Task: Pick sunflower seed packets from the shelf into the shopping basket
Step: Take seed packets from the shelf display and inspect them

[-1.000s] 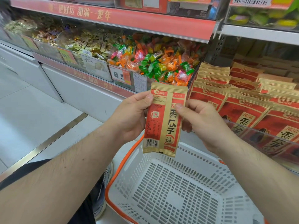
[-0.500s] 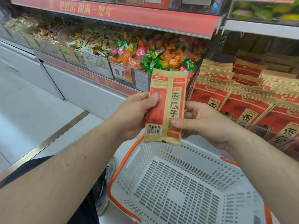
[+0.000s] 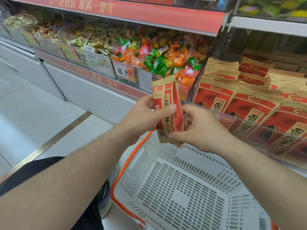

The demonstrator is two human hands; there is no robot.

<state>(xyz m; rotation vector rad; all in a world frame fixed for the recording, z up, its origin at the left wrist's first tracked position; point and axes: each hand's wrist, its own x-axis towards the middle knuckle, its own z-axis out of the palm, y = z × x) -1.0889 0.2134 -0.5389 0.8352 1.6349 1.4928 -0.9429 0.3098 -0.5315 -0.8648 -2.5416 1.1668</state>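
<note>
A red and tan sunflower seed packet (image 3: pixel 167 103) stands upright between both hands, bent along its length, just above the far rim of the white shopping basket (image 3: pixel 166 156). My left hand (image 3: pixel 146 115) grips its left side, thumb across the front. My right hand (image 3: pixel 199 128) pinches its lower right edge. Several more sunflower seed packets (image 3: pixel 249 100) lie in rows on the shelf at the right, behind a clear front guard. The basket has an orange rim and nothing inside.
Bins of wrapped candies (image 3: pixel 159 55) fill the shelf to the left of the packets, with a price tag (image 3: pixel 123 71) in front. A red shelf strip (image 3: pixel 132 12) runs overhead. My shoe (image 3: pixel 108 196) sits left of the basket on the white tile floor.
The packet has turned from facing me flat to edge-on and folded lengthwise. My right hand slid from its right edge down to its lower corner. The view shifted slightly lower.
</note>
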